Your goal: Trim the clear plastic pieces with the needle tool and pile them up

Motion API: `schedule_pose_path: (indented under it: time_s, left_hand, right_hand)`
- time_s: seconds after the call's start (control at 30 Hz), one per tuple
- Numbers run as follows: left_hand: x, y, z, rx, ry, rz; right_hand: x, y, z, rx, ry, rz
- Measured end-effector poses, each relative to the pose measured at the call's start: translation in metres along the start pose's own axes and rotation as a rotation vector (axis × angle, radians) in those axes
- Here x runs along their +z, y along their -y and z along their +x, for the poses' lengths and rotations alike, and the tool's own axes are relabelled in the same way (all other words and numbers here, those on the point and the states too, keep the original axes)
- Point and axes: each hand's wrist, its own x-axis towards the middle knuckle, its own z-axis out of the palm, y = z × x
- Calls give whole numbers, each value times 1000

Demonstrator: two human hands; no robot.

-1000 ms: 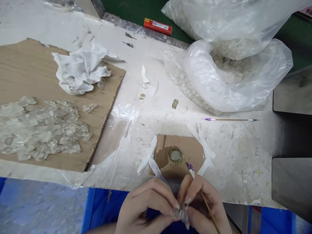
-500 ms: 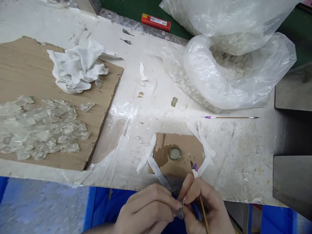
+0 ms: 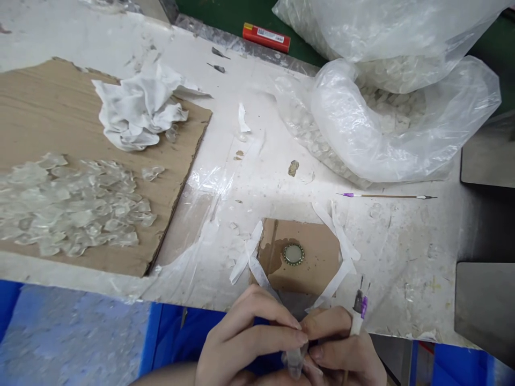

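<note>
Near the table's front edge, my left hand [image 3: 249, 338] pinches a small clear, soft-looking plastic piece [image 3: 295, 360] between thumb and fingers. My right hand [image 3: 346, 346] meets it from the other side, its fingertips at the piece. A thin stick tool with two needle tips [image 3: 359, 308], one hub dark and one purple, is held in my right hand and points up and away. Just beyond my hands lies a small cardboard piece [image 3: 314, 273], with a bottle cap [image 3: 293, 254] of liquid on it and a wet stain beside the cap.
Many similar clear pieces [image 3: 80, 206] are heaped on a large cardboard sheet [image 3: 132, 262] at left, near a crumpled white cloth [image 3: 140, 110]. Plastic bags [image 3: 386, 150] of pieces stand back right. Another needle-tipped stick [image 3: 390, 197] and a red box [image 3: 266, 37] lie farther off.
My right hand has turned, swinging the needle-tipped stick's tips rightward, away from the bottle cap. Both hands stay together around the clear piece. The view has shifted slightly.
</note>
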Motion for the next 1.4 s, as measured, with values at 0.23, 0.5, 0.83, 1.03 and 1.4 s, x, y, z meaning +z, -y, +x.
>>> schedule_pose_path:
  time_s: [0.23, 0.5, 0.83, 1.03, 1.4]
  left_hand:
    - [7, -2, 0, 21, -110, 41]
    - [-3, -1, 5, 14, -48, 29]
    - [-1, 3, -4, -103, -20, -70]
    - [-11, 6, 1, -120, 82, -171]
    - [-12, 9, -6, -266, -142, -354]
  right_hand:
    - [15, -8, 0, -61, -98, 89]
    - [19, -4, -4, 95, -114, 115]
    - [10, 1, 2, 255, 39, 219]
    - [-1, 3, 11, 273, 149, 281]
    - [-18, -12, 20, 248, -60, -301]
